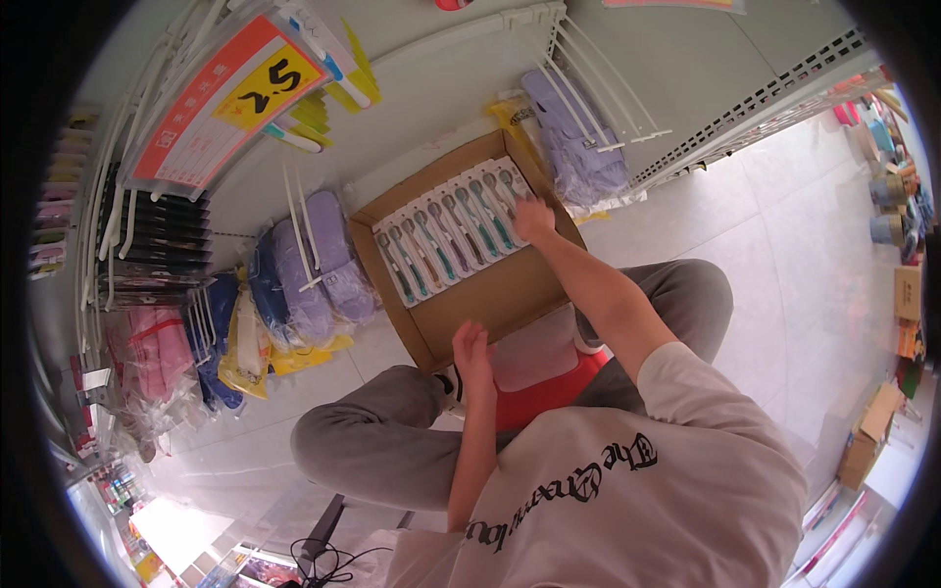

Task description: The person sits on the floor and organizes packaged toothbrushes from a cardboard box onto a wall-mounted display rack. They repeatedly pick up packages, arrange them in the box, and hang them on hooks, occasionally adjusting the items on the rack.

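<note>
An open cardboard box sits tilted before me, between my knees and the shelf wall. Inside stands a row of slim packs, each showing a long-handled item with a rounded head and a green, brown or purple handle. At the row's right end, my right hand reaches in with bent fingers against the last pack. Its fingertips are partly hidden, so a grip cannot be made out. My left hand is at the near edge of the box, fingers slightly apart and nothing visible in them.
Lilac slippers in plastic hang left of the box; another lilac pair hangs behind it. White display hooks jut from the wall. A price sign overhangs at upper left. Below the box is a red stool.
</note>
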Demonstrator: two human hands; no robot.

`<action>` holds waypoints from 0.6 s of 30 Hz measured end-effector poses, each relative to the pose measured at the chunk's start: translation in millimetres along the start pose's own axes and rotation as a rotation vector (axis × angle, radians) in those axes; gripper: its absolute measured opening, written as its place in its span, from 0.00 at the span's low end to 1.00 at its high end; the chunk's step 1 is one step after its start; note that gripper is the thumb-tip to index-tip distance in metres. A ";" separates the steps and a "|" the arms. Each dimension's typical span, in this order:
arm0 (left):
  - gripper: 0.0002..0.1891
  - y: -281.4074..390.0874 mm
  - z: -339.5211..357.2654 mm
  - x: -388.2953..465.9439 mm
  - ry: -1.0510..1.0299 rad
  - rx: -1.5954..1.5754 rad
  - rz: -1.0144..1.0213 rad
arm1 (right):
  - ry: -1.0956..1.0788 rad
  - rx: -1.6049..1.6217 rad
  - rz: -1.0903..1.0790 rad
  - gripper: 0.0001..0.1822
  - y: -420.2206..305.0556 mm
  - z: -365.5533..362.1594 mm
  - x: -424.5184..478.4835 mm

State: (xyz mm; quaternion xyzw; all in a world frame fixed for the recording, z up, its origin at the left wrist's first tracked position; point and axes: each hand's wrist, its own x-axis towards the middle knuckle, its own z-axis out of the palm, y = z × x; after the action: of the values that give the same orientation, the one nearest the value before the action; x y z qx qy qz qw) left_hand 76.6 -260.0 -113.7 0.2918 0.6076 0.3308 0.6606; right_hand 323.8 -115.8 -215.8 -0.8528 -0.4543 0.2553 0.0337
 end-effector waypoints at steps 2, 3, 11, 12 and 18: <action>0.16 -3.5 -1.2 1.9 -0.018 0.020 -0.012 | -0.199 -0.035 -0.024 0.24 -2.9 3.9 -8.7; 0.16 -5.3 -2.8 2.2 -0.024 0.030 -0.019 | -0.157 -0.020 -0.042 0.25 -2.4 8.5 -15.6; 0.14 9.1 7.1 -10.4 -0.115 0.047 -0.064 | -0.027 0.048 -0.290 0.33 29.5 39.7 -7.1; 0.14 19.5 13.7 -17.3 -0.134 0.045 -0.073 | 0.032 0.184 -0.304 0.33 44.7 39.4 9.6; 0.13 112.1 -26.9 -56.5 -0.189 0.208 0.317 | 0.100 0.329 -0.413 0.34 5.2 21.9 -11.0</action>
State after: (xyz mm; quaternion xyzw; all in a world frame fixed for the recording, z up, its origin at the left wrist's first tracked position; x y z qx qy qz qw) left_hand 38.1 -236.7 6.6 0.4803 0.5202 0.3372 0.6205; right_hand 312.5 -131.4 -231.8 -0.7366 -0.5690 0.2711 0.2453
